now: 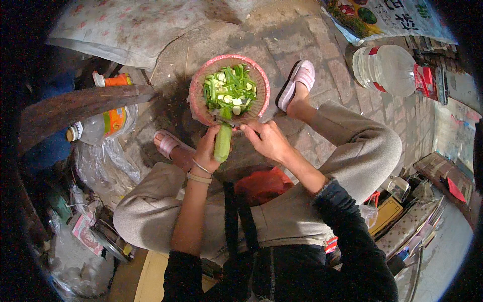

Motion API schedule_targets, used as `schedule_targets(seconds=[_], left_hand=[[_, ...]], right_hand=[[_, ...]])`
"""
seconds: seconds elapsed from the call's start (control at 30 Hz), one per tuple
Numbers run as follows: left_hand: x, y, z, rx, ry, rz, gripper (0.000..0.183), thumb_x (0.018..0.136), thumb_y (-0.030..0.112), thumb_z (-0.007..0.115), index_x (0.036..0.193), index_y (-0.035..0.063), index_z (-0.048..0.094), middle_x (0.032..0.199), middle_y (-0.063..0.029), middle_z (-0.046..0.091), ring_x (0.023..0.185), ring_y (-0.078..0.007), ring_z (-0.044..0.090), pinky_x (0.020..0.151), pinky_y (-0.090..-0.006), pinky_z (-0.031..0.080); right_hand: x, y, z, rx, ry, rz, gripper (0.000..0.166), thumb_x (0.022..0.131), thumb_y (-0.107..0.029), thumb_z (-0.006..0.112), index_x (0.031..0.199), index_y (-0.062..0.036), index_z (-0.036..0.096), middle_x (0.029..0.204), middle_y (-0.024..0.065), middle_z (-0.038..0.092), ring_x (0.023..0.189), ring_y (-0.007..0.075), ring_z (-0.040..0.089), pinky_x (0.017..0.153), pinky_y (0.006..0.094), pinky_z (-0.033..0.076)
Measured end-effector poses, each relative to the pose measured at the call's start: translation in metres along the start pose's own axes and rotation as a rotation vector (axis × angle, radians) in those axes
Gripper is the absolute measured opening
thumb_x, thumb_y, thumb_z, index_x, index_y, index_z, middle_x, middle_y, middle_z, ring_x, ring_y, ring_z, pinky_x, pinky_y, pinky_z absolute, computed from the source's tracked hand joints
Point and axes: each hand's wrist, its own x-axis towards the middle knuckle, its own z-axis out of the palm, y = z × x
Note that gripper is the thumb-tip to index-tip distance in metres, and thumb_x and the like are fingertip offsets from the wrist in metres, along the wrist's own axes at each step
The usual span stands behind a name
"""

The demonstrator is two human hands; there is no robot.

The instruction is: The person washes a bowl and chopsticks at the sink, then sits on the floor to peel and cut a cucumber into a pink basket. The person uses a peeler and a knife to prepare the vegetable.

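My left hand (pixel 208 148) grips a long green vegetable (pixel 223 140), perhaps a cucumber or peeled gourd, whose far end points over a basket. Its near part looks pale and peeled, while the far end is darker green. In my right hand (pixel 264 138) is a small blade or peeler (pixel 226 120) lying across the vegetable; its exact kind is hard to tell. Just beyond both hands stands a round basket with a pink plastic liner at its rim (pixel 266 81). Green strips and pale round pieces (pixel 230 87) lie inside it.
Pink-strapped slippers (pixel 302 77) are on my feet on the brick floor (pixel 317 45). A large clear water jug (pixel 385 71) lies at the right. To the left are a plastic bottle (pixel 102 126) and a curved wooden piece (pixel 86 107). A red bag (pixel 264 185) sits between my legs.
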Motion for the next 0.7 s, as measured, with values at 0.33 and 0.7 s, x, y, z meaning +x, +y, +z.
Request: schedule_targets(seconds=[0.33,0.7], left_hand=[[0.011,-0.011,-0.030,0.411,0.050,0.148,0.031,0.088,0.032,0.047,0.100,0.0043,0.052,0.082,-0.0071,0.058,0.067,-0.0159,0.057,0.055,-0.0272,0.049],[0.002,0.006,0.004,-0.255,0.065,-0.111,0.030,0.086,0.032,0.049,0.096,0.0039,0.054,0.081,-0.0065,0.058,0.067,-0.0158,0.056,0.052,-0.0269,0.045]], right_hand=[[0.023,0.026,0.003,-0.176,0.024,0.023,0.026,0.087,-0.023,0.049,0.081,-0.0013,0.061,0.063,0.0226,0.055,0.062,0.0391,0.055,0.056,0.0429,0.045],[-0.004,0.010,0.009,0.003,0.027,-0.027,0.026,0.086,-0.020,0.052,0.077,0.0030,0.060,0.061,0.0235,0.051,0.054,0.0377,0.053,0.048,0.0394,0.042]])
